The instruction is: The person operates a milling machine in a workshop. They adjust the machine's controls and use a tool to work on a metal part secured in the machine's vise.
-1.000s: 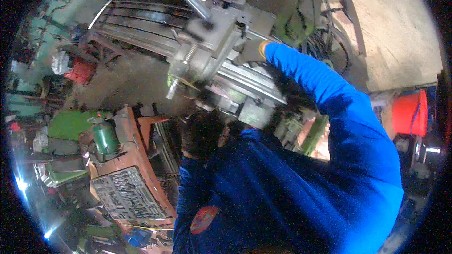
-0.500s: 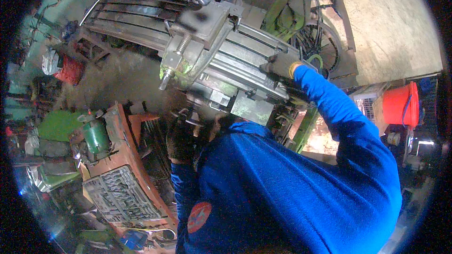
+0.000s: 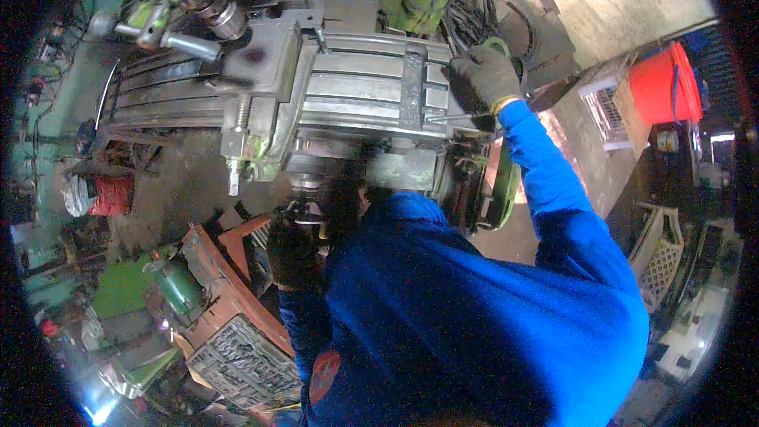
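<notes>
Table (image 3: 356,85) lies left of right hand (image 3: 485,77), beyond left hand (image 3: 292,251); cannot tell either grip

Grey slotted metal table (image 3: 352,87), lying flat, curved green part (image 3: 498,43) beside its right end

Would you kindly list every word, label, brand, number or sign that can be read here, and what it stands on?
None can be read.
Red oval patch on the blue top: any lettering is too blurred to read.
Slotted metal table: no legible marking.
Red bucket: no legible marking.
</notes>
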Tool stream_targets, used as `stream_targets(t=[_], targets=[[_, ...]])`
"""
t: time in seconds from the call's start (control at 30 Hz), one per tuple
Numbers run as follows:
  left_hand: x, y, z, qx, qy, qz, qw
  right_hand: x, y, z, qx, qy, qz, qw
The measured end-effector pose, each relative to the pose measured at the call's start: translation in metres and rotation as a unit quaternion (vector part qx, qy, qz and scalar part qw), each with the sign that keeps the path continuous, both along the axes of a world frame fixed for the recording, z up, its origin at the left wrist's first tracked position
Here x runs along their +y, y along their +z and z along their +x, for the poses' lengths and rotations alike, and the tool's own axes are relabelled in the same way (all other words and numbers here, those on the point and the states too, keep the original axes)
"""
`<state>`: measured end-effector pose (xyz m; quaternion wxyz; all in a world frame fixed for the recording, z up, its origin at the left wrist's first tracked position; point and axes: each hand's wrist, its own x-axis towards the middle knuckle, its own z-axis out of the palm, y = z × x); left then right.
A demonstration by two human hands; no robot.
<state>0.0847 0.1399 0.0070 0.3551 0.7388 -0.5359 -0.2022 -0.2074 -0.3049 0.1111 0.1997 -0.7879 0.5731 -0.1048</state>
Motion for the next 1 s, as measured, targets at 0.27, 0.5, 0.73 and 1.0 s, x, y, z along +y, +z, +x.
stream_targets(t=[0.27, 0.5, 0.73, 1.0], targets=[[-0.096, -0.073, -0.005, 0.167, -0.079, -0.047, 0.982, 0.100, -0.040, 0.021, -0.283, 0.094, 0.168, 0.940], [-0.229, 0.003, -0.040, -0.067, -0.189, -0.058, 0.978, 0.130, -0.031, 0.055, -0.245, 0.262, -0.042, 0.932], [-0.247, 0.058, -0.050, -0.124, -0.273, -0.091, 0.950, 0.131, -0.013, 0.041, -0.261, 0.174, -0.053, 0.948], [-0.226, 0.025, -0.055, -0.175, -0.228, -0.033, 0.957, 0.141, -0.033, 0.044, -0.223, 0.148, 0.032, 0.963]])
